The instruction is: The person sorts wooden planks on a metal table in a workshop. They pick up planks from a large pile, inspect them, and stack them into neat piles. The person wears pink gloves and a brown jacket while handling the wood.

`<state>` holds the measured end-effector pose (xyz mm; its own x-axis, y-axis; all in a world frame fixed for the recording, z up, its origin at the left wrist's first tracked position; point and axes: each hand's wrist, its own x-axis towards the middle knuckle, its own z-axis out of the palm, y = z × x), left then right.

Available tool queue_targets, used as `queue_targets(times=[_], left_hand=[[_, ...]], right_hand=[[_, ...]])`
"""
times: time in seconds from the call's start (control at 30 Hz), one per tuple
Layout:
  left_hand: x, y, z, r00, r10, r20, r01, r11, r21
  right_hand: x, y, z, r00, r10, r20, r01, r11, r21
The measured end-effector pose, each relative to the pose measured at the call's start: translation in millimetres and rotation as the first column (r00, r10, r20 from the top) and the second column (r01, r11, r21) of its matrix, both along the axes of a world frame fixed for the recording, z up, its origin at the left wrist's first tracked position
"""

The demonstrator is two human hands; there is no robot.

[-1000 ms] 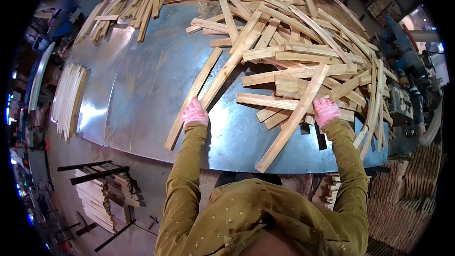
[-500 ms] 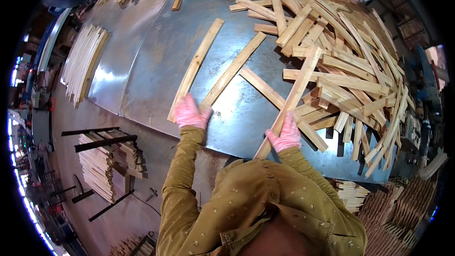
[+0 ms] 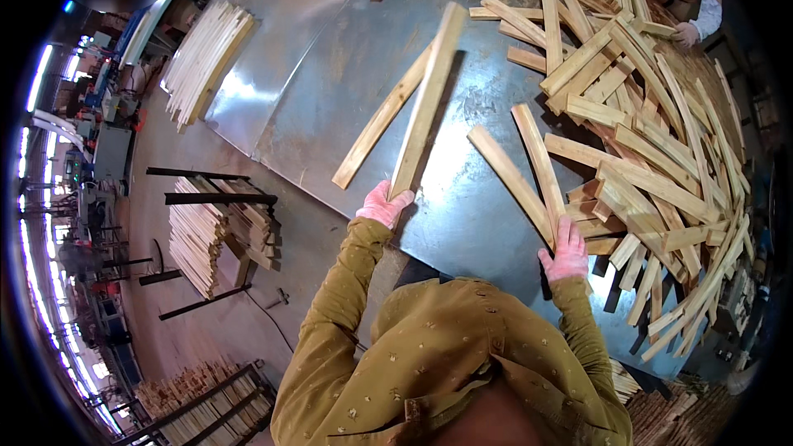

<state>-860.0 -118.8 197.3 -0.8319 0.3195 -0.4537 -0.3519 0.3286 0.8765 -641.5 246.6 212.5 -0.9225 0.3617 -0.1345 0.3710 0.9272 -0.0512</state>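
My left hand (image 3: 385, 205), in a pink glove, is closed around the near end of a long wooden strip (image 3: 428, 103), which is raised at a slant over the metal tabletop (image 3: 330, 107). Partly behind it, another wooden strip lies flat on the metal. On the right, my right hand (image 3: 567, 254), also gloved in pink, grips the near end of a light wooden strip (image 3: 537, 149) between thumb and fingers. Just left of that strip lies one more wooden strip (image 3: 505, 177), its near end close to my right thumb.
A tangled heap of wooden strips (image 3: 652, 173) covers the table's right side. An even stack of strips (image 3: 206, 62) stands at the far left. Below the table's left edge, a black-barred rack (image 3: 219, 198) holds more strips. Another person's gloved hand (image 3: 686, 34) is at the far right.
My left hand has taken up one of the two strips before it. The strip in my right hand has swung from leaning right to leaning left. The view has shifted.
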Motion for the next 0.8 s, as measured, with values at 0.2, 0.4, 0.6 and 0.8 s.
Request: queue_targets(times=[0.2, 0.4, 0.6, 0.8], left_hand=[[-25, -3, 45, 0.934, 0.033, 0.357, -0.289, 0.658, 0.695], [-94, -20, 32, 0.742, -0.039, 0.669, -0.613, 0.364, 0.701], [-143, -40, 14, 0.837, -0.171, 0.519, -0.319, 0.617, 0.719], [-169, -50, 50, 0.917, -0.047, 0.397, -0.275, 0.646, 0.712]], right_hand=[[-26, -21, -13, 0.957, -0.277, 0.081, 0.288, 0.934, -0.210], [-115, -75, -8, 0.923, -0.357, -0.143, 0.318, 0.918, -0.239], [-224, -229, 27, 0.954, -0.204, -0.219, -0.042, 0.635, -0.772], [-271, -302, 42, 0.965, -0.250, 0.074, 0.142, 0.268, -0.953]])
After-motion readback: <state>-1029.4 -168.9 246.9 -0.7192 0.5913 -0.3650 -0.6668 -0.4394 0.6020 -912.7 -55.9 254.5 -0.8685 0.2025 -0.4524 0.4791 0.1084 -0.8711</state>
